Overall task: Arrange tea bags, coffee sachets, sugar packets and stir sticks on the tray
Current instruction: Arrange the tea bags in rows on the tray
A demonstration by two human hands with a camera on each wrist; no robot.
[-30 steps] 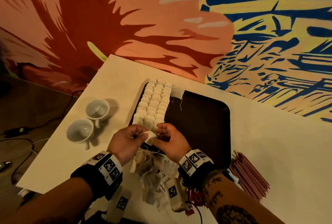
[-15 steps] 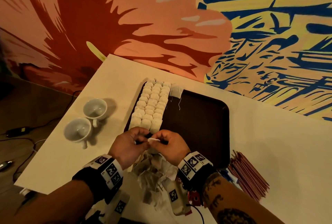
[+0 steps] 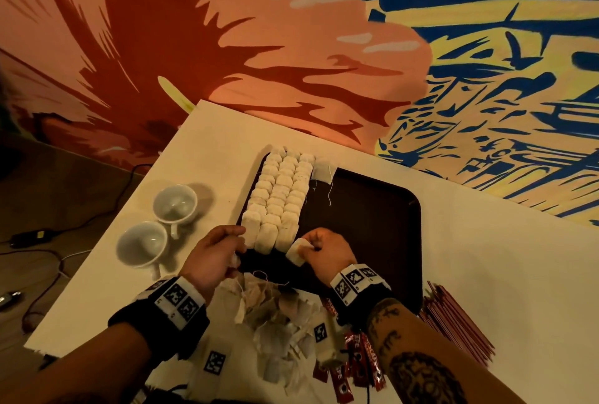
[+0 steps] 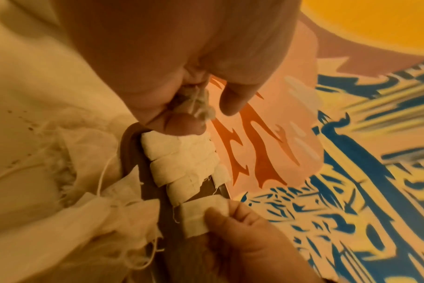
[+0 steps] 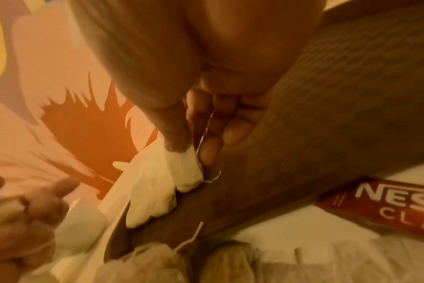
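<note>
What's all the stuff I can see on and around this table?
Tray: one, dark brown, middle of the table.
Tea bag rows: three rows, white, on the tray's left side.
Loose tea bags: a pile, off-white, on the table's near edge.
Cups: two, white, left of the tray.
Coffee sachets: several, red, by the right wrist.
Stir sticks: a bundle, reddish, right of the tray.
Table: one, white.
Left hand: pinches crumpled string and paper.
Right hand: pinches one tea bag.

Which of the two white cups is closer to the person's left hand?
The nearer white ceramic cup, beside the left hand; the other white cup stands farther back.
</note>
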